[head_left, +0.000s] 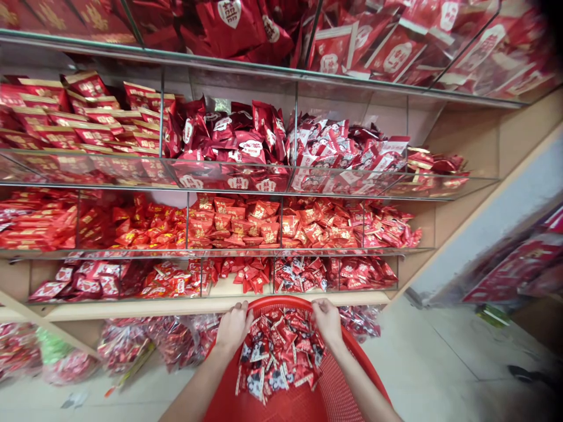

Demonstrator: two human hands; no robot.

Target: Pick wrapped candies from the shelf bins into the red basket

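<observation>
Basket of red plastic mesh is hanging just below me, and I'm gripping its far rim with my left hand and my right hand, both curled closed around the edge, well apart. Small red-and-white packets are heaping inside it. Ahead, glass-fronted shelves are holding rows of red packets, while clear bags of red packets are sitting on the floor beyond the basket.
</observation>
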